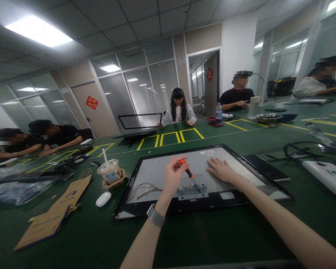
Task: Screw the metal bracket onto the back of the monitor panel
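Observation:
A flat monitor panel [156, 172] lies face down on the green table, its grey metal back up, with thin wires at its left side. My left hand [174, 175], a watch on its wrist, is closed around an orange-handled screwdriver [186, 170] whose tip points down at a small metal bracket [192, 190] near the panel's lower middle. My right hand [221, 170] lies flat and open on the panel's back, just right of the screwdriver, fingers spread.
A lidded drink cup with a straw [110, 172], a white mouse [103, 199] and a brown paper bag [56, 216] lie to the left. A dark tablet [264, 168], cables [299, 151] and a white device [326, 177] lie to the right. Several people sit around the far side.

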`<state>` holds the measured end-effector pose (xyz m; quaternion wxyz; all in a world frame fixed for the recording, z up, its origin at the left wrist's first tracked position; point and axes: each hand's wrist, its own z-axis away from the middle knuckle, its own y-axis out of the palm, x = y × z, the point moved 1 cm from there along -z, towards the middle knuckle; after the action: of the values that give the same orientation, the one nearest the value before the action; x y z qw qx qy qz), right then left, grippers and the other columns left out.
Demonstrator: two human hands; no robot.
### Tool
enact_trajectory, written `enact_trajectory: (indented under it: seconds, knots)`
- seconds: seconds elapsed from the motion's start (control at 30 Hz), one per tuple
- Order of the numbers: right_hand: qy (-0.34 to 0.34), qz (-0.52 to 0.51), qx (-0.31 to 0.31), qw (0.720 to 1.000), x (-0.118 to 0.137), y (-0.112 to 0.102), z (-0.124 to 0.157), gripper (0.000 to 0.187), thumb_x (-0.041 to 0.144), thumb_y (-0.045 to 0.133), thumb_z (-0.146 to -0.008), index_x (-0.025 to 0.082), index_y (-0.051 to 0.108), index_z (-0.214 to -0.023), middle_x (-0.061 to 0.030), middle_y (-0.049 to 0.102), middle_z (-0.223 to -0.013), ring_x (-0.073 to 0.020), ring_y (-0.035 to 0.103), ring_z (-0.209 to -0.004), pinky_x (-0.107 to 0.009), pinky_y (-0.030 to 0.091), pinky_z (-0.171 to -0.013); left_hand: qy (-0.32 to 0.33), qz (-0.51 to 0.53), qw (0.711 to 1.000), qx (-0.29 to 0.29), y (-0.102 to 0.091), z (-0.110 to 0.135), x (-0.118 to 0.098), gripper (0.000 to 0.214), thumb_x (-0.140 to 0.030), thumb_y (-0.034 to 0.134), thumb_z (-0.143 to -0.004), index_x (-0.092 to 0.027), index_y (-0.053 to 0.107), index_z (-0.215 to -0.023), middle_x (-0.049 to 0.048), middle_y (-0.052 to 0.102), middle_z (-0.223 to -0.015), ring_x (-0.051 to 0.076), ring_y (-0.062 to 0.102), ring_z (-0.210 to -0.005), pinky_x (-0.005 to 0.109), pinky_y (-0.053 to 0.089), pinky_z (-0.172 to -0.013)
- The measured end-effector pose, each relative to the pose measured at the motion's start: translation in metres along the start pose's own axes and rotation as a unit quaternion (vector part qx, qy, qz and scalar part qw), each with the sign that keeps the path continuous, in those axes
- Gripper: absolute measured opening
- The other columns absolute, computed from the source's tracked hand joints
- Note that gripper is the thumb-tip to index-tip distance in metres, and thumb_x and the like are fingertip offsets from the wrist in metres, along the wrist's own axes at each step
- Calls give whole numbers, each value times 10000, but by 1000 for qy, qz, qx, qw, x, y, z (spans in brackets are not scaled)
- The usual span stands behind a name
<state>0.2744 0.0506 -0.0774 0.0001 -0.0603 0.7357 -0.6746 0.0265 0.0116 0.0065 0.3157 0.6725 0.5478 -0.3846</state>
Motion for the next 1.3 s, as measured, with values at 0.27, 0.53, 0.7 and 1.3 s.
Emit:
enact_trajectory:
  seconds: [0.27, 0.53, 0.7, 1.3]
  knots:
    - [-6, -3, -3, 1000, -3, 5, -3, 605, 479, 230, -919, 170, 374, -1419, -166, 303, -1512, -344, 276, -1370, -591, 236, -1053, -15, 52, 996, 64, -1, -1, -1, 317, -327, 625, -812, -166, 678, -1081, 104, 676, -1019, 208, 632, -938, 334, 482, -865]
    - [-8, 2, 2, 1000, -2, 2, -2, 598, 476, 232, -928, 171, 363, -1426, -168, 299, -1514, -338, 269, -1374, -582, 244, -1051, 48, -40, 998, -2, 3, 3, -4, 237, -331, 566, -854, -178, 707, -966, 70, 583, -975, 160, 595, -886, 265, 495, -775]
    - [-2, 2, 8, 1000, -3, 3, -2, 605, 488, 225, -929, 177, 364, -1428, -161, 287, -1520, -338, 257, -1379, -579, 236, -1057, 13, 29, 998, 50, 3, 3, -5, 306, -343, 537, -876, -147, 656, -1079, 90, 645, -964, 186, 627, -902, 333, 492, -848]
    - [-5, 21, -1, 1000, -1, 3, -2, 608, 468, 220, -931, 148, 365, -1428, -161, 302, -1513, -339, 267, -1374, -583, 245, -1057, 85, -130, 987, -43, 0, 5, -2, 219, -299, 618, -825, -181, 700, -989, 27, 530, -851, 128, 566, -766, 257, 482, -743]
